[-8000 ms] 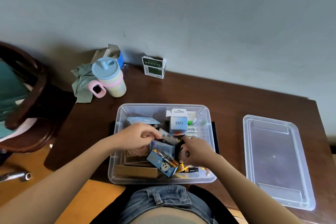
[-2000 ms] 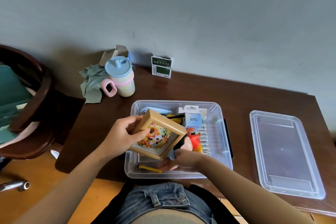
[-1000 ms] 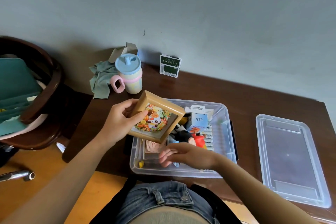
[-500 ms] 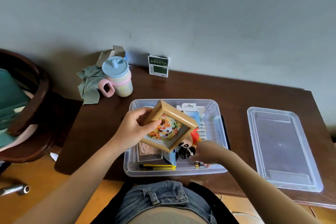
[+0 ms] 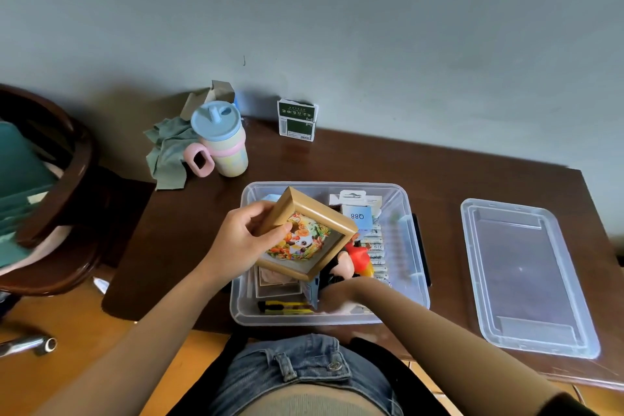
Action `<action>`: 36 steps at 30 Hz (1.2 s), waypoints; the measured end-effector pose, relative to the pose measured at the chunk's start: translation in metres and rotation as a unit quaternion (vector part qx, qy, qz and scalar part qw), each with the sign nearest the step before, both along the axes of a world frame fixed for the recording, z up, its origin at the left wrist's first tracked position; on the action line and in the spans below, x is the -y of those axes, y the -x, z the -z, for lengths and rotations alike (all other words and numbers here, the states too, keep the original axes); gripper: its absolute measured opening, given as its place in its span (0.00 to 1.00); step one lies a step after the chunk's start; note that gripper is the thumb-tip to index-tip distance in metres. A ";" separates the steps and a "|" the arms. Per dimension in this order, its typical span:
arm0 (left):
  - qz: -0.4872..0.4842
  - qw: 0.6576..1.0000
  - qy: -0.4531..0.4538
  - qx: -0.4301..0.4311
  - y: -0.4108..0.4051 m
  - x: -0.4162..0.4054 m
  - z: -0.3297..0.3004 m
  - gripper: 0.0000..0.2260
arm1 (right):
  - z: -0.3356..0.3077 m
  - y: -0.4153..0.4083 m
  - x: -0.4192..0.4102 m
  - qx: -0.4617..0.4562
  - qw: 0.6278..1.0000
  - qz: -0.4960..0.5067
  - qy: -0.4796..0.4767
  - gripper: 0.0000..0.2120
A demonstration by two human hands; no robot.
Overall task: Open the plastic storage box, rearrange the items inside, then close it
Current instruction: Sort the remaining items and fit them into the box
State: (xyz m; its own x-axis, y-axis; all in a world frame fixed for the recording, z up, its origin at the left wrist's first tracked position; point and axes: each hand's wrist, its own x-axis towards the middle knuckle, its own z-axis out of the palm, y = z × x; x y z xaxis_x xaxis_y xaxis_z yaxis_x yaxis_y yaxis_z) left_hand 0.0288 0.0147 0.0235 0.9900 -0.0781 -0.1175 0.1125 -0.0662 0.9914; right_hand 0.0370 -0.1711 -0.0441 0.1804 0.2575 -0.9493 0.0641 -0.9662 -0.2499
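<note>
Against a grey wall, the dark wooden table carries the clear storage box, open, its lid lying apart on the right. The left hand grips a wooden picture frame, tilted above the box. The right hand reaches inside among the items; its grip is too blurred to tell.

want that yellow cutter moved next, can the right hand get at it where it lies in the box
Probably yes. The right hand is already down inside the storage box, right beside the yellow cutter, which lies uncovered along the near wall. The picture frame is held up in the left hand, clear of that path.
</note>
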 end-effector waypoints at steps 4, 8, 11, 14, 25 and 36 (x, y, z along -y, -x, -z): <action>-0.003 1.000 0.014 -0.022 0.001 0.001 0.003 0.09 | -0.001 0.001 -0.018 0.026 0.999 0.032 0.025 0.16; -0.008 0.999 0.022 -0.034 0.002 -0.001 0.005 0.09 | -0.005 0.002 -0.027 0.053 0.997 -0.054 0.029 0.19; -0.009 0.999 0.024 -0.034 0.003 -0.003 0.005 0.09 | -0.007 0.001 -0.022 0.117 0.980 -0.163 0.016 0.19; -0.010 0.999 0.021 -0.028 0.003 -0.005 0.006 0.08 | -0.015 -0.002 -0.011 0.161 0.972 -0.173 0.004 0.17; 0.042 0.997 0.003 -0.059 0.006 -0.036 0.004 0.09 | -0.094 -0.056 0.090 0.205 0.968 0.077 -0.118 0.04; 0.186 0.977 -0.060 -0.083 0.015 -0.027 0.004 0.14 | -0.066 -0.080 0.025 0.421 0.894 0.134 -0.079 0.12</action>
State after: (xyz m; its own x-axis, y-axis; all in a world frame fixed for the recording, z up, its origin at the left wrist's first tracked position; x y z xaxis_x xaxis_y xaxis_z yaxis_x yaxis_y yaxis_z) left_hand 0.0135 0.0421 0.0195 0.8625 -0.4047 -0.3039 0.2165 -0.2477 0.9443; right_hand 0.1166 -0.1963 0.0218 0.8888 0.2159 -0.4043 0.0645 -0.9322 -0.3561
